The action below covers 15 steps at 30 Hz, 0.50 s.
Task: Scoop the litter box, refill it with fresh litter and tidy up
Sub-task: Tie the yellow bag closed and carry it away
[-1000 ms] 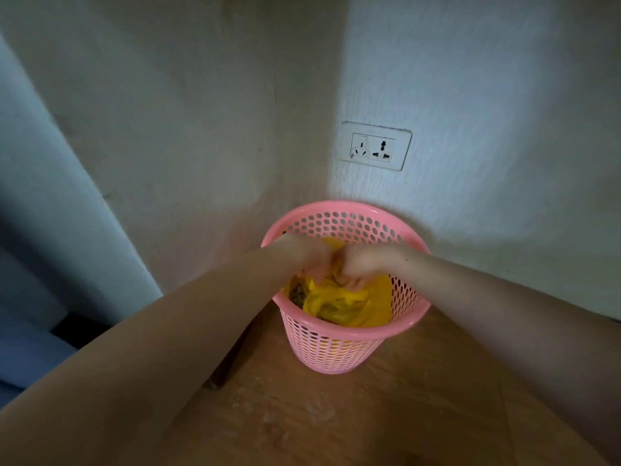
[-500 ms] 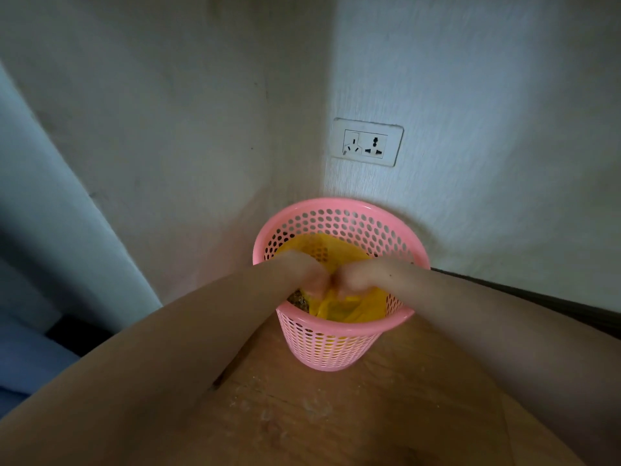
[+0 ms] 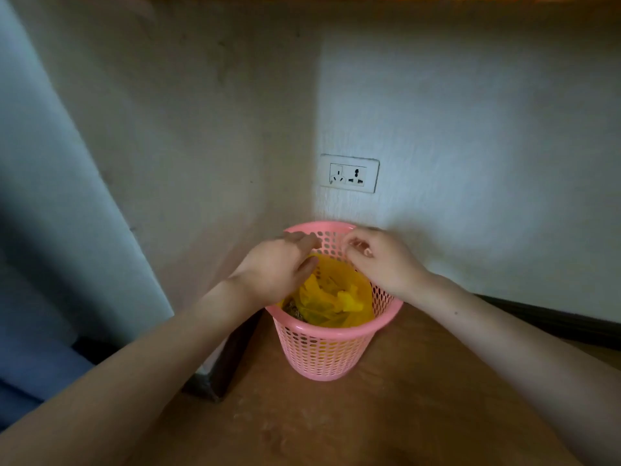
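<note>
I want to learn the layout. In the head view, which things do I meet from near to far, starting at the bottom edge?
Wooden floor → pink basket → yellow bag inside it → wall socket.

Bin (image 3: 331, 351): on the floor (image 3: 386, 415), in the wall corner.
Bag (image 3: 336, 302): inside the bin.
Socket (image 3: 349, 173): on the wall behind the bin.
Hands: left hand (image 3: 280, 269) and right hand (image 3: 379, 260) above the bin.
</note>
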Motion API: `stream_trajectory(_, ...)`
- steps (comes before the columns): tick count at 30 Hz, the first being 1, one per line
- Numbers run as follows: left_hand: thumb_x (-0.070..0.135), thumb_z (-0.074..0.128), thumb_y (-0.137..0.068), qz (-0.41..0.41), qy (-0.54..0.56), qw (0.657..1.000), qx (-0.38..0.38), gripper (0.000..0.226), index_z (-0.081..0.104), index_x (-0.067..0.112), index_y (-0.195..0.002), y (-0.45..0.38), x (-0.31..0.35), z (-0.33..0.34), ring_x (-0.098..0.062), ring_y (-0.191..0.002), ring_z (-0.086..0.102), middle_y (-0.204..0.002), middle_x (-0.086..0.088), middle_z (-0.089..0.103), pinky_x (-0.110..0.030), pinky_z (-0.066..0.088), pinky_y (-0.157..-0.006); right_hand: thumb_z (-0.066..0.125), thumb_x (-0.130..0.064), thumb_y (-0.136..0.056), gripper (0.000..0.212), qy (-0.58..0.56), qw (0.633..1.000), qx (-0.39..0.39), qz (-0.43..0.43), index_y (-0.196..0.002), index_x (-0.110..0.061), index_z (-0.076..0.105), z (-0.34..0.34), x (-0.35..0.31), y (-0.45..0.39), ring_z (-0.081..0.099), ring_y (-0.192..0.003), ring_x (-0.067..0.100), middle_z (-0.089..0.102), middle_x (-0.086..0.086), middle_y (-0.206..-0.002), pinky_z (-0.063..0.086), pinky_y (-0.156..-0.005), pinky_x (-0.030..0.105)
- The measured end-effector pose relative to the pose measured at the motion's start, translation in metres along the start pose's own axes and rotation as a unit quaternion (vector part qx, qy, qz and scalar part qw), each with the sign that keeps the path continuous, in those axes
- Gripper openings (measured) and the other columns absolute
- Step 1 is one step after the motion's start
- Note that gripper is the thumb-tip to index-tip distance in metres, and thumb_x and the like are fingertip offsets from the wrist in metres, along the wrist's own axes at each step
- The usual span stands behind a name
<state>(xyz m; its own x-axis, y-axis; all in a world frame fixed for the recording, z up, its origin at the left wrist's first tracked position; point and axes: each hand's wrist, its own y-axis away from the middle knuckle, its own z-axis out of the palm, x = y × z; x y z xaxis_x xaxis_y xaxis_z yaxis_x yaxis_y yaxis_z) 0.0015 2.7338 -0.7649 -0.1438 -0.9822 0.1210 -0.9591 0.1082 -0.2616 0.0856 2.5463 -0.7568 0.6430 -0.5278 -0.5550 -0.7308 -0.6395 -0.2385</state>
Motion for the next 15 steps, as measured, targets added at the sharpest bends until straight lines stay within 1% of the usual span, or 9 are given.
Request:
stream_trajectory(2,0.043,0.024,-0.089,0.04,-0.05,0.998,0.008,0.052,0.058,0.014,-0.116,0.012,0.008,-0.011,-0.03,-0.097,0.06,-0.107,-0.008,0.064,-0.041,0.052,-0.075,0.05,-0.032,-0.094,0.027,0.133,0.99,0.003,-0.045,-0.112,-0.019,0.064,-0.01,-0.008,0.009,0.058,-0.1,0.018,0.064,0.0,-0.112,0.048,-0.084,0.033)
stream_trajectory(4,0.042,0.027,-0.09,0.062,-0.063,0.996,0.019,0.053,0.058,0.014,-0.121,0.021,0.016,-0.023,-0.031,-0.099,0.061,-0.11,-0.008,0.065,-0.041,0.053,-0.08,0.046,-0.038,-0.095,0.034,0.196,0.978,0.0,-0.069,-0.118,-0.019,0.06,-0.021,-0.018,0.017,0.054,-0.106,0.021,0.061,0.001,-0.116,0.047,-0.086,0.035)
stream_trajectory(7,0.042,0.03,-0.091,0.053,-0.055,0.997,-0.002,0.053,0.055,0.016,-0.129,0.033,0.03,-0.046,-0.029,-0.104,0.06,-0.115,-0.006,0.064,-0.04,0.052,-0.084,0.043,-0.04,-0.096,0.037,0.21,0.975,-0.004,-0.075,-0.121,-0.017,0.058,-0.038,-0.037,0.03,0.053,-0.108,0.023,0.06,0.003,-0.118,0.045,-0.086,0.034)
stream_trajectory(9,0.042,0.031,-0.091,0.047,-0.057,0.997,-0.023,0.052,0.056,0.016,-0.128,0.044,0.043,-0.064,-0.029,-0.103,0.06,-0.113,-0.006,0.064,-0.039,0.051,-0.084,0.043,-0.039,-0.096,0.037,0.199,0.978,-0.017,-0.063,-0.123,-0.017,0.057,-0.05,-0.054,0.044,0.052,-0.109,0.025,0.06,0.005,-0.119,0.043,-0.086,0.034)
stream_trajectory(11,0.042,0.031,-0.091,0.04,-0.053,0.996,-0.062,0.05,0.059,0.015,-0.122,0.05,0.054,-0.094,-0.03,-0.098,0.06,-0.106,-0.007,0.065,-0.039,0.051,-0.081,0.046,-0.034,-0.097,0.032,0.165,0.985,-0.034,-0.047,-0.12,-0.015,0.06,-0.063,-0.075,0.054,0.055,-0.102,0.026,0.063,0.007,-0.111,0.045,-0.08,0.034)
stream_trajectory(12,0.042,0.03,-0.091,0.036,-0.048,0.995,-0.081,0.048,0.061,0.015,-0.117,0.055,0.061,-0.11,-0.031,-0.095,0.061,-0.103,-0.008,0.065,-0.039,0.051,-0.079,0.047,-0.03,-0.097,0.028,0.139,0.988,-0.048,-0.042,-0.114,-0.014,0.063,-0.071,-0.087,0.06,0.058,-0.095,0.025,0.065,0.007,-0.103,0.045,-0.074,0.033)
stream_trajectory(13,0.042,0.03,-0.091,0.037,-0.044,0.994,-0.097,0.046,0.063,0.015,-0.111,0.06,0.068,-0.127,-0.03,-0.092,0.06,-0.099,-0.007,0.064,-0.039,0.051,-0.076,0.048,-0.028,-0.098,0.024,0.114,0.991,-0.059,-0.038,-0.105,-0.013,0.065,-0.08,-0.1,0.065,0.059,-0.085,0.021,0.065,0.006,-0.093,0.042,-0.065,0.029)
stream_trajectory(15,0.04,0.03,-0.092,0.048,-0.044,0.993,-0.094,0.043,0.065,0.015,-0.099,0.068,0.082,-0.163,-0.028,-0.086,0.06,-0.092,-0.006,0.064,-0.037,0.05,-0.069,0.046,-0.026,-0.099,0.024,0.09,0.992,-0.079,-0.026,-0.087,-0.014,0.063,-0.105,-0.13,0.073,0.055,-0.065,0.01,0.06,-0.002,-0.074,0.032,-0.053,0.021)
